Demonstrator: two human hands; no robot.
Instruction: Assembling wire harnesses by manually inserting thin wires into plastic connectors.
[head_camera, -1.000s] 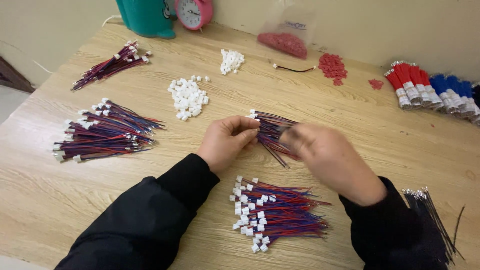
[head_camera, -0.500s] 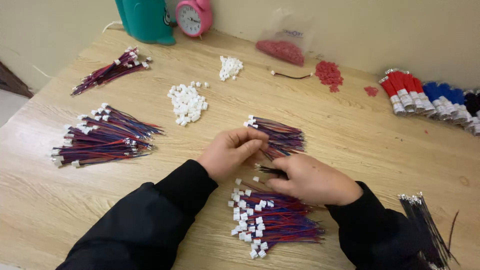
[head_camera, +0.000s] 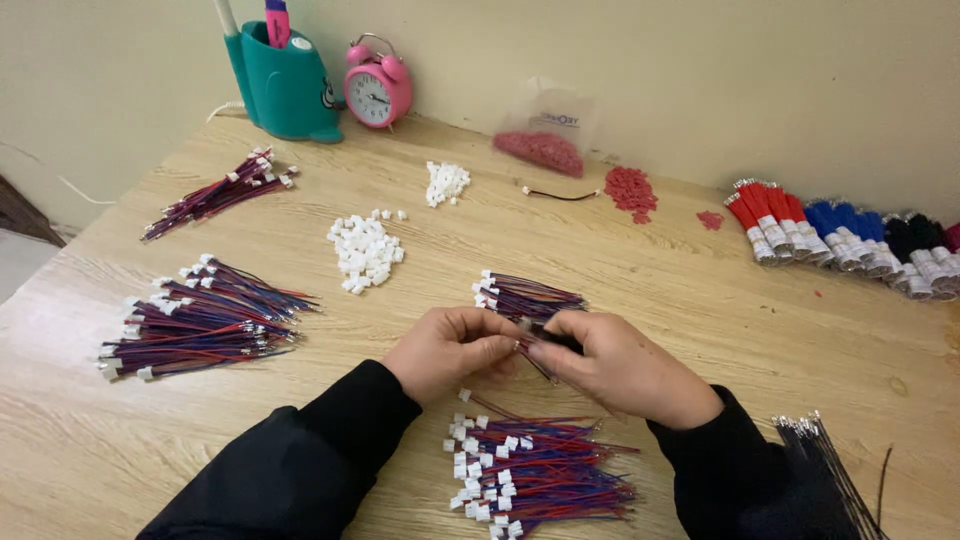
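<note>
My left hand (head_camera: 452, 350) and my right hand (head_camera: 615, 365) meet over the middle of the wooden table (head_camera: 680, 290), fingertips pinched together on a thin red-and-blue wire piece (head_camera: 535, 345). Just beyond my fingers lies a small bundle of wires with white connectors (head_camera: 525, 295). Below my hands is a larger pile of finished wires with white connectors (head_camera: 535, 470). Both sleeves are black.
A big wire pile (head_camera: 200, 320) and a thinner bundle (head_camera: 215, 195) lie at left. White connector heaps (head_camera: 365, 250) (head_camera: 445, 183), red pieces (head_camera: 630, 190), a clear bag (head_camera: 545, 145), a pink clock (head_camera: 377, 88), a teal holder (head_camera: 285, 85) and taped wire bundles (head_camera: 850, 235) line the back. Dark wires (head_camera: 830, 470) sit at lower right.
My right hand dropped toward the lower pile, then came back up to meet my left hand. The small bundle that both hands covered now lies uncovered beyond my fingers.
</note>
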